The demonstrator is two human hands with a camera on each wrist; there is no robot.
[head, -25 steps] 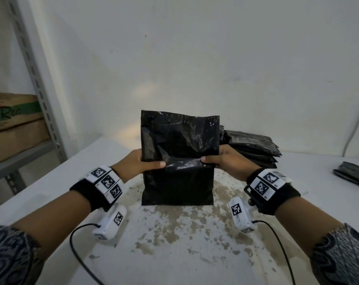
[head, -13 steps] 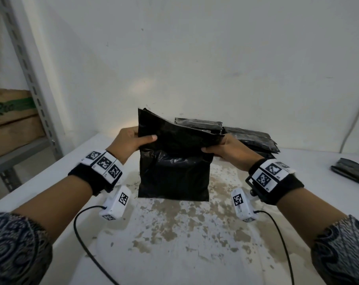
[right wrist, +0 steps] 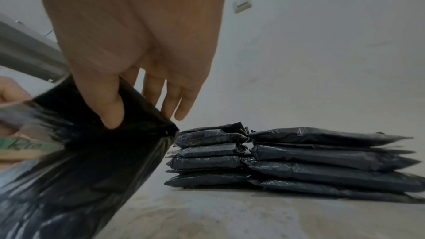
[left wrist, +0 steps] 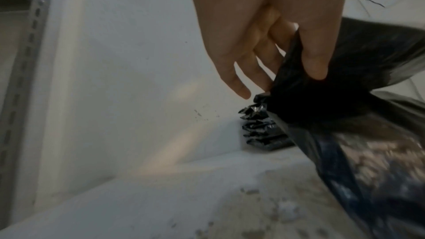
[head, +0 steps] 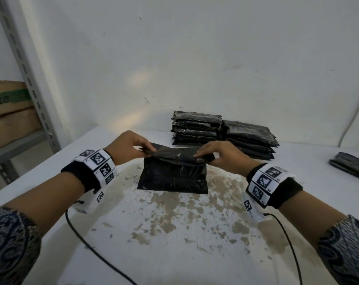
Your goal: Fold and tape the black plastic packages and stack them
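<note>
Head view. A black plastic package (head: 172,175) stands on the worn white table (head: 174,233), its top flap folded over toward the person. The left hand (head: 131,146) pinches the flap at its left end and the right hand (head: 217,156) pinches it at its right end. Behind the package, against the wall, lie two stacks of finished packages (head: 221,134), side by side. A further dark bundle (head: 351,167) lies at the table's right edge. A metal shelf (head: 16,124) with a cardboard box (head: 7,112) stands to the left.

Left wrist view. The thumb (left wrist: 312,57) presses the near face of the flap; the fingers (left wrist: 239,72) curl behind it, clamped on the plastic.

Right wrist view. The thumb (right wrist: 108,104) and fingers (right wrist: 181,101) grip the folded corner in the same way. The two stacks (right wrist: 294,159) rest on the table just beyond.
</note>
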